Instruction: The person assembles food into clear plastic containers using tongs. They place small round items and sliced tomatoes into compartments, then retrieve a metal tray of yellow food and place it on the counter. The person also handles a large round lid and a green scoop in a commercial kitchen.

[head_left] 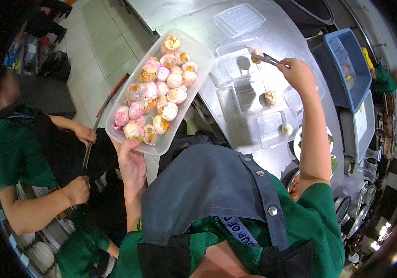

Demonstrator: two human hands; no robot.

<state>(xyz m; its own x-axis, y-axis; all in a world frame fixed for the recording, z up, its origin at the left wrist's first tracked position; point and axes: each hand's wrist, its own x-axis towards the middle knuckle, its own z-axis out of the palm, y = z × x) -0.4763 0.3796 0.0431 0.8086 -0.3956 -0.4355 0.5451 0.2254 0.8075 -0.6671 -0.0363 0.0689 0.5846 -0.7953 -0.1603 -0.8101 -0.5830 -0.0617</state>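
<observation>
As my left hand (132, 160) grips the tub (204, 65) (many balls (176, 95) remaining), I log: right hand (296, 74) clenching loaded tongs (270, 59); bench's (184, 21) left edge, two containers (247, 87), one ball each.

Dressed in a green short-sleeved shirt (323, 217) with black collar (163, 259), beneath a slate-grey apron (194, 185) edged by a strap (266, 193) bearing round metal snaps (272, 211); wearing a blue, pale-lettered lanyard (236, 230) and left green-and-yellow wristband (139, 224).
</observation>
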